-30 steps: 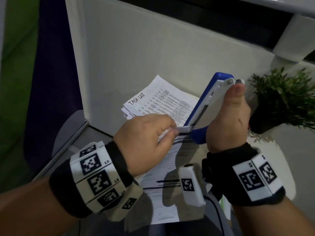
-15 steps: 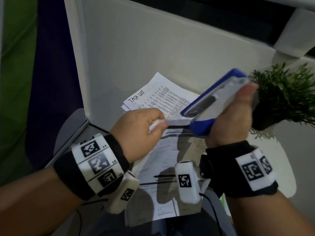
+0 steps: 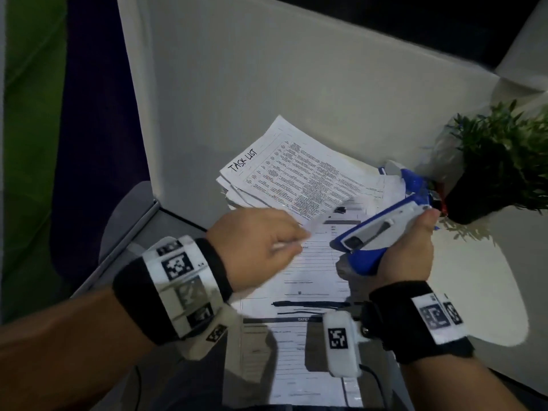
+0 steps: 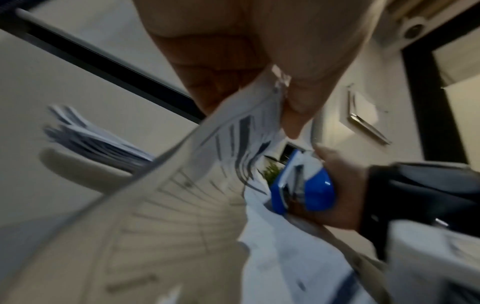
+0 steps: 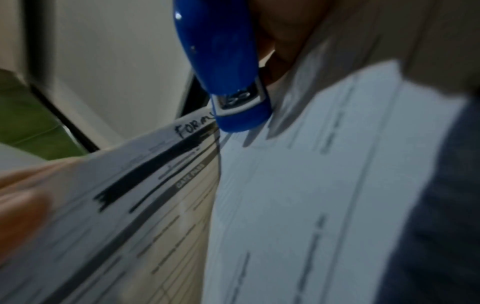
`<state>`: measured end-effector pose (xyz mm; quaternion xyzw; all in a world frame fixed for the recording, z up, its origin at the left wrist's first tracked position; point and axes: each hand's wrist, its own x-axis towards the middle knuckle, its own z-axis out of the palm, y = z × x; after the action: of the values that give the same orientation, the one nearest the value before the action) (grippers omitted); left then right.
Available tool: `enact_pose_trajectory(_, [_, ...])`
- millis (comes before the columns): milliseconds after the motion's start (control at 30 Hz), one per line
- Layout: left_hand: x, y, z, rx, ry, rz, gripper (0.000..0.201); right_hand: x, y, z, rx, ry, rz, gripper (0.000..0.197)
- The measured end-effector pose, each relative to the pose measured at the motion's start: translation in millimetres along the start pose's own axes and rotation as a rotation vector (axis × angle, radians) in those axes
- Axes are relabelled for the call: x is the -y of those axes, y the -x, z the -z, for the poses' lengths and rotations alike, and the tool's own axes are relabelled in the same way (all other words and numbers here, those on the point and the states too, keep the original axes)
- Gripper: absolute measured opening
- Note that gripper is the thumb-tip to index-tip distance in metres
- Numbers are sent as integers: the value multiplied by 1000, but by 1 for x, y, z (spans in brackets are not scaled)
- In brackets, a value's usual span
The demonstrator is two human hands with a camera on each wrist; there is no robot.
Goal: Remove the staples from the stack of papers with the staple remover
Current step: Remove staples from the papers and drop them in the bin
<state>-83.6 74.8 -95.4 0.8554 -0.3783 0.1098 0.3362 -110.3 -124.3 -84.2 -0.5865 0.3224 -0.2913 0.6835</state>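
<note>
Head view: the left hand (image 3: 261, 247) pinches the corner of the papers (image 3: 308, 330) near the table's (image 3: 474, 292) front edge. The right hand (image 3: 400, 256) grips the blue staple remover (image 3: 373, 232) just beside them. Next, I think, its tip must slide under a staple.

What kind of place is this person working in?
Probably an office desk. Printed forms lie about, one stack headed "TASK LIST"; the right hand grips a blue stapler-like tool, and a small potted plant stands by a pale divider panel.
</note>
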Motion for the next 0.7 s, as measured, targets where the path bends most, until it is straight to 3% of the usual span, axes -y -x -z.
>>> enact_pose_trajectory(67, [-5, 6, -15, 130, -71, -139, 26, -3, 0, 2, 27, 8, -29, 60])
enact_pose_trajectory(133, [-9, 11, -29, 195, -135, -221, 28, -3, 2, 4, 26, -126, -162, 52])
enact_pose_trajectory(400, [-7, 15, -41, 154, -148, -266, 21, -13, -6, 12, 8, -272, -151, 46])
enact_pose_trajectory(467, [-8, 15, -38, 108, -82, -182, 13, -10, -4, 11, 61, -270, -158, 47])
enact_pose_trajectory(600, [-13, 8, -20, -140, 194, 186, 13, 1, -3, 9, 159, -171, -115, 54])
enact_pose_trajectory(700, [-9, -1, -9, -247, 296, 326, 9, 22, -3, 4, 120, -72, 84, 83])
